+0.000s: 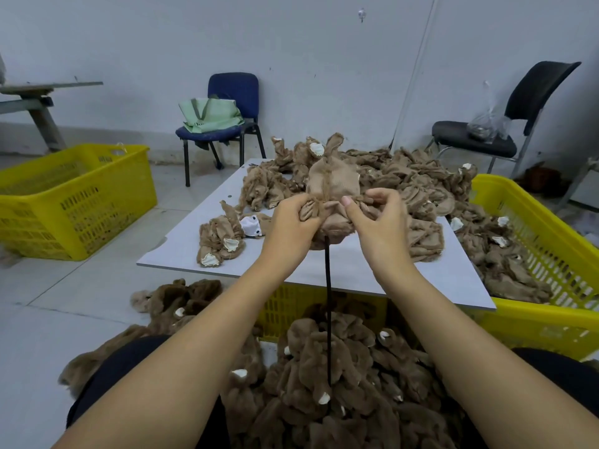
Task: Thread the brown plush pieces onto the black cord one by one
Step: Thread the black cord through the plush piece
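Observation:
I hold a brown plush piece up over the grey board. My left hand grips its bunched lower left edge. My right hand pinches the lower right edge, thumb up. A black cord hangs straight down from under the piece into a bunch of darker brown plush pieces between my knees. A heap of loose plush pieces covers the far right of the board, and a few small bundles lie at its left.
A yellow crate with more plush stands at the right, another on the floor at left, a third under the board. A blue chair with a green bag and a black chair stand by the wall.

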